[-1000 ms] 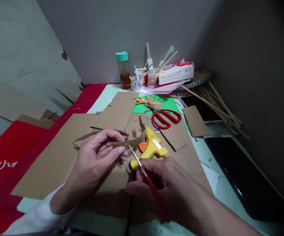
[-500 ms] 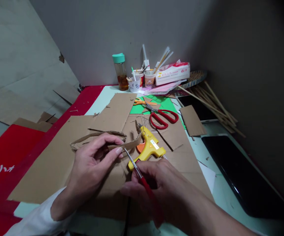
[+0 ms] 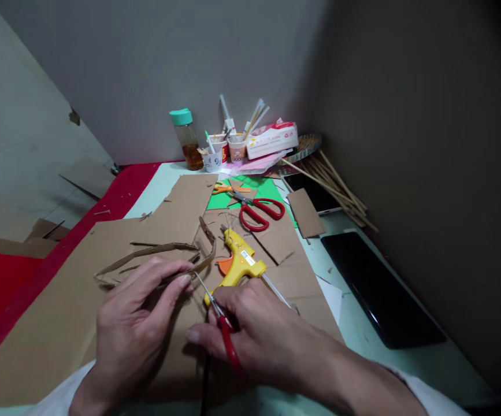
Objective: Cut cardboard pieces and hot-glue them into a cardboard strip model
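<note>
Between thumb and fingers, my left hand (image 3: 140,318) pinches a thin, bent cardboard strip (image 3: 209,254) that loops out to the left and curls up at its right end. My right hand (image 3: 254,329) grips red-handled scissors (image 3: 228,341), their blades pointing up and left. The blade tips meet the strip right beside my left fingertips. Just beyond my right hand lies a yellow glue gun (image 3: 239,260) with an orange trigger. Behind it rests a second pair of red-handled scissors (image 3: 261,212). Large cardboard sheets (image 3: 59,289) spread under both hands.
At the back stand a bottle (image 3: 187,141), paper cups (image 3: 213,160) with sticks and a tissue pack (image 3: 271,140). Wooden sticks (image 3: 341,188) and a black tablet (image 3: 375,289) lie on the right. Orange scissors (image 3: 222,188) rest on green paper (image 3: 271,188).
The view has swung right, so the table things sit further left. The strip's right end has tilted upward. The scissors stay at the strip, turned somewhat in my right hand.
</note>
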`<action>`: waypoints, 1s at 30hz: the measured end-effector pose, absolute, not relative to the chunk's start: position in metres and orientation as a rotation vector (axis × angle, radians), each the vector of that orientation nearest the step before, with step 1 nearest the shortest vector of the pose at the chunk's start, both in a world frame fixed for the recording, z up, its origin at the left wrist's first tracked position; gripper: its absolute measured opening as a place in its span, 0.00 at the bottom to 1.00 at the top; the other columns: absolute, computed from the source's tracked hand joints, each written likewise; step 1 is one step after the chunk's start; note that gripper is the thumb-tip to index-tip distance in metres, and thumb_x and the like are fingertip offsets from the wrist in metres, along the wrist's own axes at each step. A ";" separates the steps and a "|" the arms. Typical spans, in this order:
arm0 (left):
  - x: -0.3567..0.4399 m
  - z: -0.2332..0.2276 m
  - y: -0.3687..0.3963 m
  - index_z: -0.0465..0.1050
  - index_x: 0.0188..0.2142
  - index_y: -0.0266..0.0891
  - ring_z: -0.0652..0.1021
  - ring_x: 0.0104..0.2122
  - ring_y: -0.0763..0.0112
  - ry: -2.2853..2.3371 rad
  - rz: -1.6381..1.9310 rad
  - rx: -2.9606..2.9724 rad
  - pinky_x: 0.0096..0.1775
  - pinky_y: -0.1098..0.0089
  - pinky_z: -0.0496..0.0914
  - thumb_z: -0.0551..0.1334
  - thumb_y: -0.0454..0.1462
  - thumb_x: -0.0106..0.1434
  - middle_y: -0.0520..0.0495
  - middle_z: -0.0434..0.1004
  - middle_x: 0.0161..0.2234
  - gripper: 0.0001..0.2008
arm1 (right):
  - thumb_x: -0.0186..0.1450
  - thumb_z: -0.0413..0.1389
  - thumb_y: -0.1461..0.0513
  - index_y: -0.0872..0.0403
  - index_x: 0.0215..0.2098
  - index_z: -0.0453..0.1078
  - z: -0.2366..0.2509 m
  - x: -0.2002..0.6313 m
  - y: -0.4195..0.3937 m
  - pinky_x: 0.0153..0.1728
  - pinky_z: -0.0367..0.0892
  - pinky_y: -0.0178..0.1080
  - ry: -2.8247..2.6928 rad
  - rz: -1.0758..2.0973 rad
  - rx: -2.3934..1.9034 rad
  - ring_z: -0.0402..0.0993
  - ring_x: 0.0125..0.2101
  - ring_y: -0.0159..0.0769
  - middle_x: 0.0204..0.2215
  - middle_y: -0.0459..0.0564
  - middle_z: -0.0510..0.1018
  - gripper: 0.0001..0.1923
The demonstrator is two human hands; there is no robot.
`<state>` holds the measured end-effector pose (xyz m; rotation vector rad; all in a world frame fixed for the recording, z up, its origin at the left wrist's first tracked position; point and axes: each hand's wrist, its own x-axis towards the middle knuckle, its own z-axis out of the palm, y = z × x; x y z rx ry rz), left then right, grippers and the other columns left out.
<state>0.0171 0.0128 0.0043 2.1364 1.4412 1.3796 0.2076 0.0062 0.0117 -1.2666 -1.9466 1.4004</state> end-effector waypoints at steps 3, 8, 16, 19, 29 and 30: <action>0.016 0.002 0.012 0.81 0.39 0.50 0.81 0.32 0.71 1.422 1.352 2.135 0.36 0.72 0.74 0.66 0.34 0.64 0.56 0.83 0.33 0.08 | 0.63 0.61 0.41 0.52 0.22 0.62 0.013 0.210 0.007 0.20 0.50 0.33 -1.816 1.615 -1.191 0.58 0.18 0.27 0.16 0.40 0.65 0.28; 0.016 0.001 0.012 0.81 0.38 0.49 0.81 0.32 0.70 1.402 1.384 2.171 0.38 0.72 0.74 0.66 0.34 0.64 0.55 0.83 0.34 0.07 | 0.65 0.59 0.40 0.54 0.21 0.65 0.013 0.211 0.007 0.17 0.54 0.31 -1.459 2.089 -0.901 0.59 0.15 0.24 0.17 0.41 0.68 0.29; 0.016 0.003 0.016 0.81 0.38 0.48 0.82 0.31 0.71 1.350 1.376 2.255 0.36 0.73 0.75 0.65 0.33 0.64 0.54 0.84 0.33 0.07 | 0.66 0.58 0.40 0.53 0.20 0.64 0.012 0.212 0.005 0.19 0.53 0.31 -1.650 1.850 -1.071 0.59 0.16 0.25 0.16 0.41 0.66 0.29; 0.017 0.004 0.015 0.81 0.37 0.46 0.82 0.30 0.70 1.381 1.405 2.286 0.36 0.72 0.76 0.65 0.32 0.64 0.53 0.84 0.32 0.07 | 0.67 0.56 0.40 0.55 0.22 0.67 0.013 0.212 0.008 0.19 0.55 0.30 -1.453 2.074 -0.907 0.60 0.16 0.24 0.18 0.42 0.69 0.30; 0.017 0.005 0.016 0.81 0.37 0.44 0.82 0.31 0.73 1.351 1.387 2.208 0.35 0.76 0.75 0.66 0.31 0.64 0.53 0.85 0.32 0.06 | 0.67 0.59 0.44 0.53 0.23 0.63 0.013 0.205 0.004 0.19 0.52 0.32 -1.564 1.922 -1.077 0.56 0.16 0.25 0.18 0.41 0.67 0.26; 0.017 0.005 0.016 0.82 0.37 0.45 0.82 0.30 0.73 1.359 1.393 2.182 0.35 0.76 0.75 0.66 0.31 0.64 0.53 0.85 0.32 0.07 | 0.67 0.57 0.42 0.53 0.23 0.64 0.011 0.206 0.005 0.19 0.53 0.31 -1.454 2.032 -0.967 0.56 0.15 0.24 0.19 0.41 0.68 0.27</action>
